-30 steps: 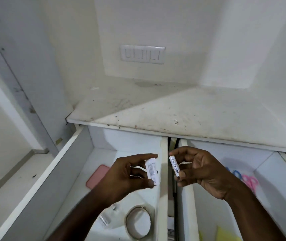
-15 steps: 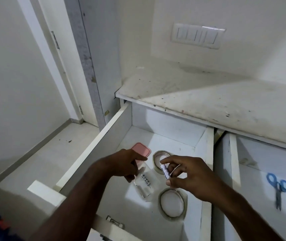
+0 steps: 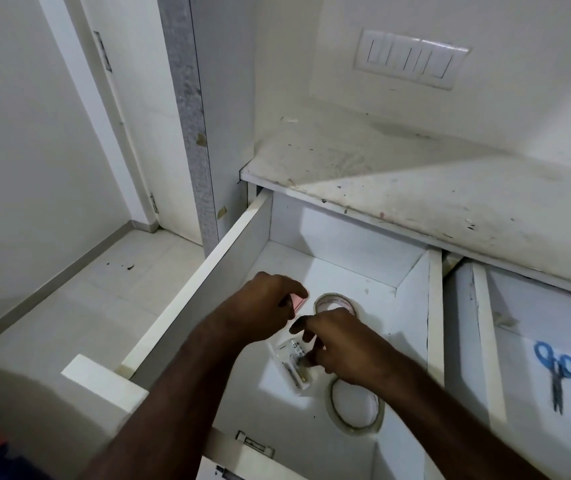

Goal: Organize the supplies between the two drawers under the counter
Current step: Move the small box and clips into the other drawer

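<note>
Both hands work low in the frame's centre, over the left drawer [image 3: 412, 303]. The right hand [image 3: 343, 344] pinches a clear packet [image 3: 292, 363]; the left hand [image 3: 263, 306] hovers curled, grip unclear.

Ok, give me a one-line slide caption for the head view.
Both hands reach into the left drawer over a clear packet between two tape rolls.

left hand [image 3: 266, 308] fingers curled, right hand [image 3: 341, 344] fingers pinching

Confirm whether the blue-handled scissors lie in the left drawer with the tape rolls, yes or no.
No: the blue-handled scissors lie in the right drawer, while both clear tape rolls sit in the left drawer.
</note>
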Demonstrator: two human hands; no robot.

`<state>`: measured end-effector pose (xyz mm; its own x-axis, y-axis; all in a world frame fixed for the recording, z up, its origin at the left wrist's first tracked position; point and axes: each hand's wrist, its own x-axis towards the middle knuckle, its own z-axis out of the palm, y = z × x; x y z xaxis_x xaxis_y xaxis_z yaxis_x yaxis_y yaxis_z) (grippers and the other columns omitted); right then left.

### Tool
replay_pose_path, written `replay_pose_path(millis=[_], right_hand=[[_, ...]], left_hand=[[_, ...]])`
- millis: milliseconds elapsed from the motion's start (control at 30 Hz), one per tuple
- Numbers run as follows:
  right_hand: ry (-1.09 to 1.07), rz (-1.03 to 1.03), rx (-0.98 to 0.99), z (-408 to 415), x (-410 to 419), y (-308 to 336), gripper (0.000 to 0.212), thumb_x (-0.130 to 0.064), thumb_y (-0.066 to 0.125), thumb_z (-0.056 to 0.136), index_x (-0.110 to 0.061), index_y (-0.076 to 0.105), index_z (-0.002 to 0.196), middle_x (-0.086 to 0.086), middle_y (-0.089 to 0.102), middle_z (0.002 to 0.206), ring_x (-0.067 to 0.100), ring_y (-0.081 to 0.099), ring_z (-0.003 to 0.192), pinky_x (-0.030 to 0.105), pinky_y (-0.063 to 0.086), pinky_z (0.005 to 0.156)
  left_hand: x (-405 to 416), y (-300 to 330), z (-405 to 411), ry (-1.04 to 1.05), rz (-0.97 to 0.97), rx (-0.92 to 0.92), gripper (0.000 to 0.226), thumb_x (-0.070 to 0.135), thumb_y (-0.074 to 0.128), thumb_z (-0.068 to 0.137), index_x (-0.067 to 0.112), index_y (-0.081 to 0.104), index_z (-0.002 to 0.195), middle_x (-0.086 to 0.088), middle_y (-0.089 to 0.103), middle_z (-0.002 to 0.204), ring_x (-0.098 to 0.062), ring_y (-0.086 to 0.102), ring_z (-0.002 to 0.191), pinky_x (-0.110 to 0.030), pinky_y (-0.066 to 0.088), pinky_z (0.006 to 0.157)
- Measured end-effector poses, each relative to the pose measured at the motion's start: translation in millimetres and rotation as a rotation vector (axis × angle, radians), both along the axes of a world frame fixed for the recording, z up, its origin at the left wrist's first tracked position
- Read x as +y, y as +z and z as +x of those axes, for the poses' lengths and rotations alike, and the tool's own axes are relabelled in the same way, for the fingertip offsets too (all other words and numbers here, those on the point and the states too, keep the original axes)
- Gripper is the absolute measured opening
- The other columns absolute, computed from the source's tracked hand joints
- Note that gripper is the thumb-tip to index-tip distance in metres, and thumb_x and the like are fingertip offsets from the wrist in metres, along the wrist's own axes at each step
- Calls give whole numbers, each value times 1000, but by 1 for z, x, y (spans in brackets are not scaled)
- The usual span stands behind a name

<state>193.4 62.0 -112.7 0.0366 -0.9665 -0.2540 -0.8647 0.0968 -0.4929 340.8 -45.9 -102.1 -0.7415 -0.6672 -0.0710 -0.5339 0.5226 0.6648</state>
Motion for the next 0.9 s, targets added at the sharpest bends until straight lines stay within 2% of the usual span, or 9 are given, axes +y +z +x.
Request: replay_pose_path(millis=[67,167,233,333,433,533,633,800,900], right_hand=[[-36,-57,-51,-10,6,5,39,-15,75,85,-22,67,123,-2,70,107,8,67,90,17,53,73],[-119,-215,-163,-32,22,18,26,-15,77,84,-18,75,109,-12,71,91,4,69,82,17,57,68],[-203,-336,-199,-51,38,31,18,-14,76,86,-18,77,103,-17,72,84,2,70,78,23,59,67],[-329,-510,-194,-85,69,48,12,-13,74,88,-18,78,99,-11,75,80,7,71,70,31,60,64],[-468,-643,-131,-124,106,58,10,-13,73,89,-18,78,95,-16,73,78,8,70,69,29,58,62],[-557,-557,18,-165,140,54,9,-15,72,90,-23,76,90,-23,69,72,5,67,68,26,56,64],[-595,-459,167,-203,173,40,6,-21,71,90,-26,75,89,-20,69,74,0,65,69,34,56,69],[-722,-269,116,-232,205,-11,10,-32,72,88,-29,73,98,-13,68,70,1,65,66,35,57,71],[-697,-73,82,-235,206,-36,33,-40,71,88,-27,67,118,-6,72,95,10,70,87,33,56,82]], left_hand=[[0,-2,-2,-34,-40,35,37,-2,52,90,14,70,118,-6,75,93,2,57,59,-8,49,64],[4,-6,-8,-109,-133,118,33,0,57,88,15,72,114,0,75,97,-9,66,82,-28,55,82],[13,-4,-15,-185,-206,141,29,8,59,91,18,71,115,2,73,107,-12,66,95,-25,52,84],[33,2,-33,-322,-322,122,32,20,60,93,24,66,124,7,65,124,-10,59,113,-17,40,92],[60,9,-63,-432,-404,136,38,32,53,97,28,57,134,5,54,140,-12,49,130,-26,46,99],[93,10,-100,-572,-520,150,46,42,42,100,25,48,142,-2,45,149,-19,40,138,-29,37,109],[126,2,-139,-695,-563,78,55,48,33,101,23,36,150,-9,32,158,-25,25,148,-40,28,119],[152,-4,-173,-804,-634,-57,62,61,15,100,33,17,155,-4,8,165,-19,-7,152,-43,7,123],[152,-5,-176,-818,-644,-80,64,63,10,99,33,15,156,4,6,165,-11,-15,151,-41,7,123]])
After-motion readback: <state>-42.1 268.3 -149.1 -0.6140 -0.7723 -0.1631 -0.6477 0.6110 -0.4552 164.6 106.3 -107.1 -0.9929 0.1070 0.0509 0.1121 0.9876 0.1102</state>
